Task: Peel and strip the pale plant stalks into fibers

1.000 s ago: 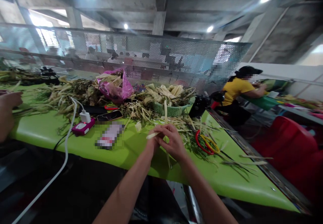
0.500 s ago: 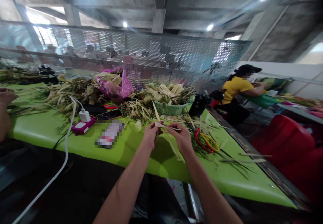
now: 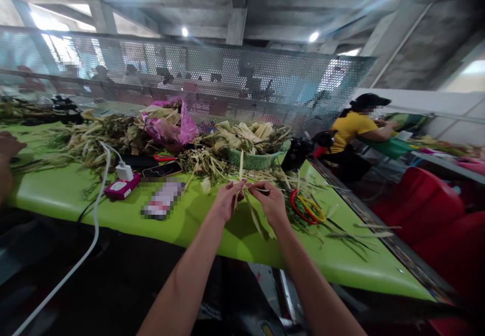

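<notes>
Pale, dried leaf strips (image 3: 254, 216) run between my two hands above the green table. My left hand (image 3: 227, 199) pinches them where they cross, and one strip stands up from its fingertips. From the right, my right hand (image 3: 271, 202) closes thumb and forefinger on a strip. A further length hangs down between the hands toward the table. Just beyond the hands, a green basket (image 3: 252, 161) holds more dry leaves. Scissors with red and yellow handles (image 3: 303, 207) lie beside my right hand on loose stalks.
The green table (image 3: 151, 240) bears a phone (image 3: 163, 199), a dark phone (image 3: 162, 169), a purple power socket (image 3: 122, 187) with a white cable, and a pink bag (image 3: 172, 126) of leaves. Another person's hand (image 3: 9, 146) is at far left; a person in yellow (image 3: 350, 129) sits right.
The upright strip has swung from leaning left to nearly vertical, and the hanging strip has shifted. Both hands stay close together, still pinching. The whole view has shifted slightly.
</notes>
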`<state>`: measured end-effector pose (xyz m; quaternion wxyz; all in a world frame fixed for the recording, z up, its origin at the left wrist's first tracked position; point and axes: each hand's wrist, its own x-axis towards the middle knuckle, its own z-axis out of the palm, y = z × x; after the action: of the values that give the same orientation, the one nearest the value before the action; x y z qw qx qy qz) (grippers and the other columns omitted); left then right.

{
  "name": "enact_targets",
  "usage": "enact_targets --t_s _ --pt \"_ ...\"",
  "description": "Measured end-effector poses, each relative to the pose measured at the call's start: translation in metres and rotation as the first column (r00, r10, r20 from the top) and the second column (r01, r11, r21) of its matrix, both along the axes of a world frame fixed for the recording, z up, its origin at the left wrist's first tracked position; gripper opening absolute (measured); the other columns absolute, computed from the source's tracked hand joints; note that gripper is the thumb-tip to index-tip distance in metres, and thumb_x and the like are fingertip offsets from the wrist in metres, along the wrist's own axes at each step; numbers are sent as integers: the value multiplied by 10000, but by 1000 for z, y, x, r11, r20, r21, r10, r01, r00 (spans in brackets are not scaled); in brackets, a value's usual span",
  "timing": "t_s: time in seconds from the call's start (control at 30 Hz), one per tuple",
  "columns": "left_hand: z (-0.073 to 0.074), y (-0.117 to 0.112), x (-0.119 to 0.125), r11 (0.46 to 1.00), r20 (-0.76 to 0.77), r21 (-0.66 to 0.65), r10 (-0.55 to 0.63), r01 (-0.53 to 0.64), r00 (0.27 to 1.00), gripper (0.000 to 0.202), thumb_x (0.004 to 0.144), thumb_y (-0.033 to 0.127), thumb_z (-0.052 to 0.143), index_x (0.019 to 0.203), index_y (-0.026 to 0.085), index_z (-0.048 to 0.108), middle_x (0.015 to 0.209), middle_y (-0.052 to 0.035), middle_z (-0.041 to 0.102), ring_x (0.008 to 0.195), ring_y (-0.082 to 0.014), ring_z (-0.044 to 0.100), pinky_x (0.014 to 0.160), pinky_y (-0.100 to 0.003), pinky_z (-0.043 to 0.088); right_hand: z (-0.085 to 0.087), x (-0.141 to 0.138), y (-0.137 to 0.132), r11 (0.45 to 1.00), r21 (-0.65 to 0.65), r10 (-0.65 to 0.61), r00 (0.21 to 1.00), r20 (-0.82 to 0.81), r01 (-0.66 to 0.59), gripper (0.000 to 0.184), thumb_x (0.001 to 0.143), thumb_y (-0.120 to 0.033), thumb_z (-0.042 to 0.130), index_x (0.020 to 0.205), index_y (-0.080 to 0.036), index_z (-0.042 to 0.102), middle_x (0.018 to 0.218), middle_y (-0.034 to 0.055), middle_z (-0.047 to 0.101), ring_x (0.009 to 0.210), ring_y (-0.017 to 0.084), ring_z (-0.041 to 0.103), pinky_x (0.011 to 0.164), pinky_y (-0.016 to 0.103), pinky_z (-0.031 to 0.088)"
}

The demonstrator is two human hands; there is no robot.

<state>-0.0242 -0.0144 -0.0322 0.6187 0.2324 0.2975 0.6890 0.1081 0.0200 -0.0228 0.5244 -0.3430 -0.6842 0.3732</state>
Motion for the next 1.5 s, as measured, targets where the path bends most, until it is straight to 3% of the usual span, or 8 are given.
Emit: enact_targets --t_s 0.1,0.23,0.4,0.7,0.9,1.1,1.33,1.5 --pt "-5 4 -1 998 -27 -54 42 -44 999 312 553 235 803 819 110 700 721 -38 677 522 -48 493 503 -174 378 0 1 -1 973 224 -91 980 176 50 121 764 -317 650 786 -199 666 836 58 694 799 214 630 767 360 482" --pt "-8 8 -2 992 20 -76 98 -96 995 276 570 214 788 809 115 693 675 -13 653 497 -37 477 510 -174 376 6 0 -9 819 569 -370 825 426 74 167 759 -191 616 909 -232 677 1001 70 655 987 258 555 883 408 406" --pt "-9 10 -4 992 49 -55 113 -111 992 239 590 222 766 793 123 686 654 -2 636 511 -47 490 525 -183 375 11 -3 -18 744 664 -409 737 539 -72 320 765 -166 626 1060 -289 645 1264 42 559 1160 262 457 959 414 325" --pt "-11 11 -1 999 -18 24 48 -47 999 317 533 270 797 794 132 683 648 9 599 538 -54 477 531 -189 345 6 -3 -9 803 595 -286 864 414 -19 79 828 -297 622 848 -261 689 928 23 696 935 217 570 858 373 374" --pt "-4 4 5 998 -160 66 5 6 987 312 512 288 813 743 130 674 594 29 532 512 -46 400 505 -191 294 -5 -1 2 932 310 -246 955 165 186 224 796 -409 623 815 -188 651 768 35 660 717 185 595 706 316 459" --pt "-5 3 6 995 -320 87 -20 50 947 329 549 337 783 768 130 653 649 18 538 576 -65 419 564 -206 327 -5 -3 -3 955 165 -265 959 101 247 248 749 -432 652 806 -199 588 711 12 634 634 163 574 624 281 456" --pt "-8 3 5 994 -396 106 44 -2 917 289 575 319 767 763 135 647 642 24 544 579 -71 433 564 -205 331 -5 -3 -3 971 98 -229 969 94 220 240 731 -422 661 735 -194 588 633 -11 576 561 135 490 550 256 405" --pt "-7 4 4 990 -274 33 141 -137 951 277 535 298 779 701 135 629 610 16 571 524 -61 406 519 -207 301 0 -3 -5 993 -8 -114 993 40 114 260 754 -428 623 798 -173 646 698 19 636 619 148 540 591 264 422"
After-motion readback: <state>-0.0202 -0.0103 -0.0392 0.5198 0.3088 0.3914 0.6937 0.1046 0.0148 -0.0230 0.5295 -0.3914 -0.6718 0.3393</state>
